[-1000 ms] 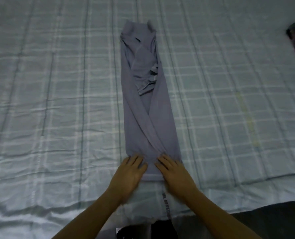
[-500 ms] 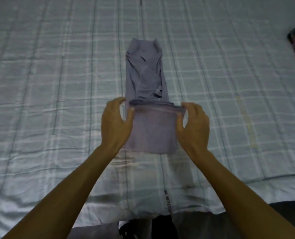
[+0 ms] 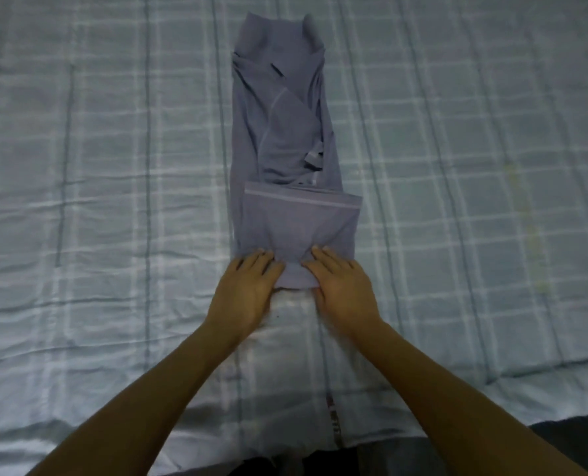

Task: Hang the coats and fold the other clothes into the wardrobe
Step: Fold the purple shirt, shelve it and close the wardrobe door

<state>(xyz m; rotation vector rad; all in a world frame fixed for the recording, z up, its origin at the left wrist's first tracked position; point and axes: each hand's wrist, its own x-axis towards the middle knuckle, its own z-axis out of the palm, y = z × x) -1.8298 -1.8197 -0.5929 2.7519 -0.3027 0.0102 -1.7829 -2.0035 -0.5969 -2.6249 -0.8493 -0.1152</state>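
A grey-purple shirt [image 3: 285,132] lies on the bed as a long narrow strip, collar at the far end. Its bottom part is folded up over itself, with the hem [image 3: 303,199] lying across the middle of the strip. My left hand [image 3: 248,290] and my right hand [image 3: 340,286] lie side by side on the near fold edge, fingers straight and flat, pressing the cloth down. The fold's near corners are hidden under my hands.
The shirt rests on a pale blue checked bedsheet [image 3: 457,166] that fills the view. The bed's near edge [image 3: 491,383] runs along the bottom right, with dark floor [image 3: 577,431] beyond it.
My hands lifted the shirt's bottom edge, carried it away from me and laid it over the middle. They have since come back to the near fold edge and lie flat.
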